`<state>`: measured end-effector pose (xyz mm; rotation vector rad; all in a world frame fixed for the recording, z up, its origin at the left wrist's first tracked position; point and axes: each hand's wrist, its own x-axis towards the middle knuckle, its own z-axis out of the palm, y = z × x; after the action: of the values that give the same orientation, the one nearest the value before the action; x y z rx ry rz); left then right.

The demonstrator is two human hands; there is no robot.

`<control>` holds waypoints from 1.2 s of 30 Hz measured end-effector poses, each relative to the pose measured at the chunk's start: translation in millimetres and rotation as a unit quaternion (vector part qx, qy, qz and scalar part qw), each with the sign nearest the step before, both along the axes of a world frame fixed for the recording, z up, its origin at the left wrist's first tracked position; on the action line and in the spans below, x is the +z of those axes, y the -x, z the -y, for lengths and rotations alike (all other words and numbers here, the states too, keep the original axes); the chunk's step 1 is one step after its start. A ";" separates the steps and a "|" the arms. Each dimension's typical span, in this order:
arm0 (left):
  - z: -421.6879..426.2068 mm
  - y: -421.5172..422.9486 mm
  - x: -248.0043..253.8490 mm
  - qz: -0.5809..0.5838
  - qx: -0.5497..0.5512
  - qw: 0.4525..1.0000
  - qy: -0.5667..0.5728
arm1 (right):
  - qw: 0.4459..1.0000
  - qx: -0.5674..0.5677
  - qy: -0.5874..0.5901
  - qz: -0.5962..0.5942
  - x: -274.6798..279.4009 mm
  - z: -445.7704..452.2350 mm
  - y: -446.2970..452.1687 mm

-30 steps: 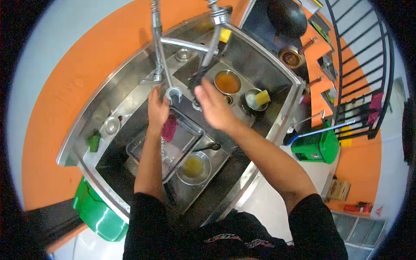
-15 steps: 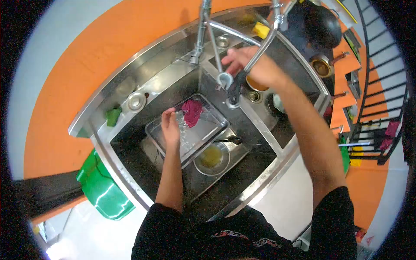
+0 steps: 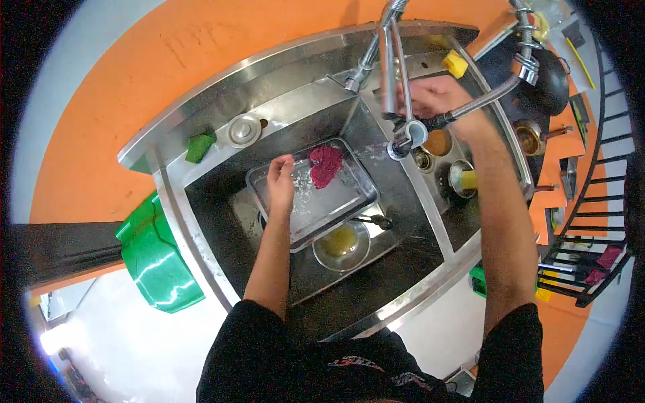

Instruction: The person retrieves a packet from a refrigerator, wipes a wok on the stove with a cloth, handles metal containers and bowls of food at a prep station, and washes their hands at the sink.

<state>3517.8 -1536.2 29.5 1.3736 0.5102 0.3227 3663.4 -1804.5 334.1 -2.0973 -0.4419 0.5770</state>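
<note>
My left hand [image 3: 281, 181] is at the far left rim of a rectangular metal tray [image 3: 306, 236] in the sink, its fingers bent over that rim. A crumpled maroon cloth [image 3: 326, 166] lies in the tray, with whitish bits or suds beside it. Up by the faucet, my right hand [image 3: 433, 97] is smeared by motion; its grip cannot be made out. The spray head [image 3: 406, 138] and its flexible hose [image 3: 487, 97] hang in front of that hand and wrist. Below the tray sits a round metal bowl [image 3: 324, 258] holding yellowish liquid, near a black utensil [image 3: 379, 220].
A green scouring pad [image 3: 200, 146] and a round metal lid [image 3: 244, 130] lie on the left ledge. A yellow sponge [image 3: 455, 64] rests at the back. Small containers, one a bowl [image 3: 461, 178], stand right of the divider. A green bin [image 3: 158, 272] is at left.
The view has shifted, so the sink appears farther right. My right hand stays raised by the faucet, while the hose and spray head have swung right relative to it. My left hand stays at the tray.
</note>
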 end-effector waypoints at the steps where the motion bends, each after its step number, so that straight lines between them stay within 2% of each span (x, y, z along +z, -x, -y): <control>1: 3.3 -8.2 5.2 -0.011 -0.027 0.999 0.033 | 0.998 0.000 -0.052 -0.040 -6.1 -10.5 2.6; 3: 12.2 -26.0 23.9 -0.051 -0.071 0.995 0.056 | 0.974 -0.024 -0.177 -0.141 -25.5 -8.6 -8.3; 4: 14.3 -38.2 23.4 -0.051 -0.068 0.995 0.056 | 0.974 -0.021 -0.178 -0.142 -38.5 -1.5 -10.0; 5: 14.8 -51.6 21.9 -0.045 -0.092 0.990 0.097 | 0.953 -0.116 -0.262 -0.094 -51.8 5.9 -7.7; 6: 16.8 -63.1 21.1 -0.038 -0.117 0.983 0.139 | 0.915 -0.210 -0.341 -0.045 -65.0 14.1 -3.5; 8: 25.3 -82.9 23.4 -0.037 -0.120 0.978 0.164 | 0.829 -0.416 -0.370 0.049 -95.9 36.7 20.3; 9: 30.6 -89.9 24.0 -0.038 -0.128 0.973 0.188 | 0.737 -0.535 -0.393 0.126 -108.3 37.2 40.8; 10: 35.1 -95.6 24.9 -0.036 -0.121 0.973 0.191 | 0.703 -0.594 -0.370 0.128 -109.9 33.9 74.4; 11: 39.9 -100.4 27.4 -0.045 -0.148 0.968 0.200 | 0.728 -0.555 -0.388 0.107 -126.7 37.8 106.5; 12: 44.7 -106.7 30.0 -0.053 -0.175 0.961 0.208 | 0.776 -0.519 -0.326 0.150 -145.8 27.5 137.6; 13: 48.8 -111.8 33.9 -0.051 -0.169 0.962 0.210 | 0.829 -0.477 -0.273 0.103 -162.8 13.4 169.6; 14: 54.6 -114.8 37.6 -0.040 -0.198 0.942 0.266 | 0.874 -0.417 -0.237 0.078 -191.3 4.4 188.0; 15: 61.5 -117.4 40.5 -0.030 -0.228 0.919 0.321 | 0.918 -0.328 -0.221 -0.018 -198.0 -10.0 191.5; 16: 68.9 -120.2 41.6 -0.030 -0.230 0.918 0.321 | 0.927 -0.280 -0.242 -0.064 -178.8 -36.2 179.3; 17: 74.7 -123.0 44.0 -0.013 -0.243 0.897 0.369 | 0.919 -0.261 -0.284 -0.088 -188.8 -47.6 159.6; 19: 81.7 -126.9 51.0 0.017 -0.265 0.863 0.431 | 0.841 -0.283 -0.440 -0.135 -198.2 -73.8 103.9; 20: 87.0 -129.3 49.2 0.019 -0.263 0.865 0.427 | 0.758 -0.312 -0.529 -0.218 -197.3 -82.1 71.9; 21: 93.8 -131.5 42.7 0.044 -0.243 0.814 0.526 | 0.658 -0.332 -0.606 -0.299 -196.0 -85.2 40.3; 22: 97.7 -131.2 39.7 0.069 -0.219 0.752 0.618 | 0.551 -0.221 -0.704 -0.390 -209.0 -77.9 10.9; 23: 99.0 -119.7 62.4 0.100 -0.243 0.743 0.616 | 0.481 -0.224 -0.746 -0.403 -209.6 -79.0 -6.5; 24: 101.5 -117.0 68.8 0.083 -0.234 0.728 0.640 | 0.481 -0.242 -0.754 -0.378 -190.2 -86.4 -13.7; 26: 103.8 -110.5 86.9 0.119 -0.221 0.697 0.672 | 0.465 -0.075 -0.752 -0.462 -186.7 -89.4 -30.2; 27: 104.0 -109.3 94.3 0.120 -0.214 0.701 0.669 | 0.477 -0.006 -0.739 -0.476 -186.9 -89.3 -36.9; 29: 109.6 -108.1 101.6 0.190 -0.252 0.642 0.698 | 0.494 0.119 -0.701 -0.500 -180.3 -94.4 -43.0; 30: 118.2 -102.8 105.6 0.191 -0.247 0.644 0.698 | 0.492 0.118 -0.699 -0.505 -174.1 -98.8 -44.4; 32: 138.2 -79.0 113.9 0.172 -0.243 0.656 0.693 | 0.440 0.106 -0.689 -0.566 -165.9 -104.0 -48.4; 33: 140.0 -60.0 128.3 0.170 -0.239 0.658 0.694 | 0.462 0.059 -0.678 -0.568 -154.5 -105.6 -46.3; 34: 138.7 -39.6 149.3 0.061 -0.249 0.694 0.673 | 0.461 0.058 -0.677 -0.571 -150.3 -108.0 -43.0; 35: 138.4 -29.7 160.4 -0.047 -0.256 0.718 0.645 | 0.450 0.141 -0.667 -0.577 -147.9 -110.3 -39.6; 36: 140.0 -34.5 150.8 -0.047 -0.255 0.717 0.647 | 0.436 0.222 -0.652 -0.579 -146.4 -112.7 -34.5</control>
<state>3552.3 -1676.2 180.3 0.0813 0.2780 -0.5295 3697.9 -1691.8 187.7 0.2048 -0.3423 1.2324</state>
